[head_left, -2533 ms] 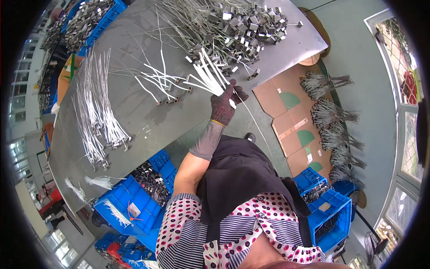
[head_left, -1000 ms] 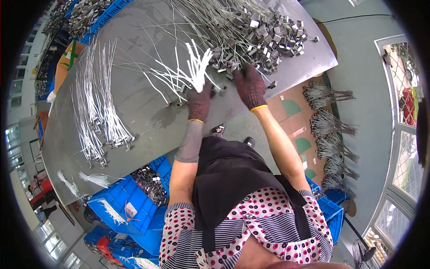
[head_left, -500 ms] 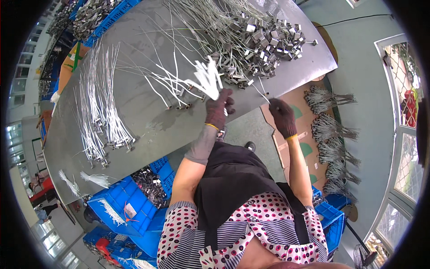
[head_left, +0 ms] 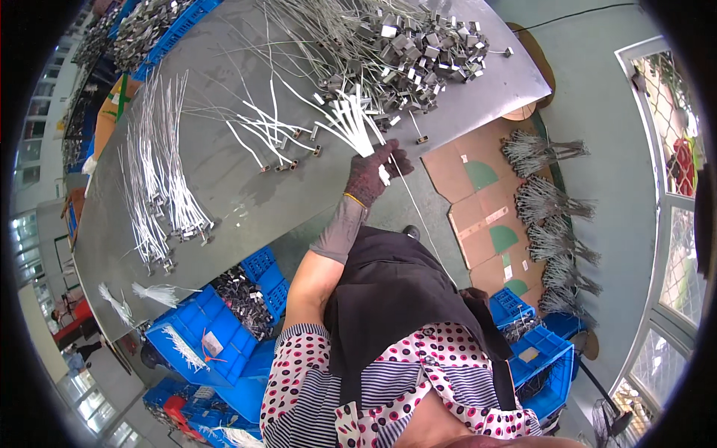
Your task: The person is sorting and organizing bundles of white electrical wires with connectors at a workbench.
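Note:
My left hand, in a dark knitted glove, is closed around a bundle of white sleeved wires just off the table's near edge. Their white ends fan out toward the table, and short ends poke out below the fist. From that hand a thin pale wire runs slantwise down across the apron. At its lower end is my right hand, a dark gloved shape low by the apron, closed on the wire; its fingers are partly hidden. A few white-sleeved wires with small metal ends lie left of the bundle.
A large heap of wires with metal box-shaped ends covers the far table. Sorted white wires lie left. Blue crates stand below the table, others at right. Wire bundles lie beside flattened cardboard.
My right hand has moved from the table's edge down toward the apron, drawing a thin wire out long. My left hand has shifted slightly right, still holding the white bundle.

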The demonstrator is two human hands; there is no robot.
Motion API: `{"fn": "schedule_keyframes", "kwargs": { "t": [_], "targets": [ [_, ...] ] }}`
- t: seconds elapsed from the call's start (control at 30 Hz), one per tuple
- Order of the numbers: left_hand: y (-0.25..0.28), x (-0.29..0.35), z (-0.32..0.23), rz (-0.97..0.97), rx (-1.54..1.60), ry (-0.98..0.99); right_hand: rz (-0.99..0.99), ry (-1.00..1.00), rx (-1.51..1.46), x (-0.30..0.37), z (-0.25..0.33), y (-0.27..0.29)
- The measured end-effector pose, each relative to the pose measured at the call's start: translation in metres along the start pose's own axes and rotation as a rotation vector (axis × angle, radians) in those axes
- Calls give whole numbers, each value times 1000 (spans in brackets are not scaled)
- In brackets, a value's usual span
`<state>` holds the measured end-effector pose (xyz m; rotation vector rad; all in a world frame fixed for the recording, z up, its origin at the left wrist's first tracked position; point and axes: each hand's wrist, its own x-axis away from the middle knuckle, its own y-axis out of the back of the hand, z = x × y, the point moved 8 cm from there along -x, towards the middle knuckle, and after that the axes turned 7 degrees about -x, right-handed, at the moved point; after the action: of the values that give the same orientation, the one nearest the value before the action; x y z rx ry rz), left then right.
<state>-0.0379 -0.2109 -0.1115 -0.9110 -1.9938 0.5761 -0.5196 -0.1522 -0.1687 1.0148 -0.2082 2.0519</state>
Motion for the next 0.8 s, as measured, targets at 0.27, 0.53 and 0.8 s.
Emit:
{"fn": "schedule_keyframes", "kwargs": {
  "t": [0.27,0.53,0.8],
  "targets": [
    [9,18,-94,10,-11,-389,-177,-90,57,14,55,5],
    [49,28,-93,-194,71,-390,-165,33,99,-39,44,18],
    [90,59,-150,-340,142,-525,-108,167,191,-85,63,15]
  ]
}}
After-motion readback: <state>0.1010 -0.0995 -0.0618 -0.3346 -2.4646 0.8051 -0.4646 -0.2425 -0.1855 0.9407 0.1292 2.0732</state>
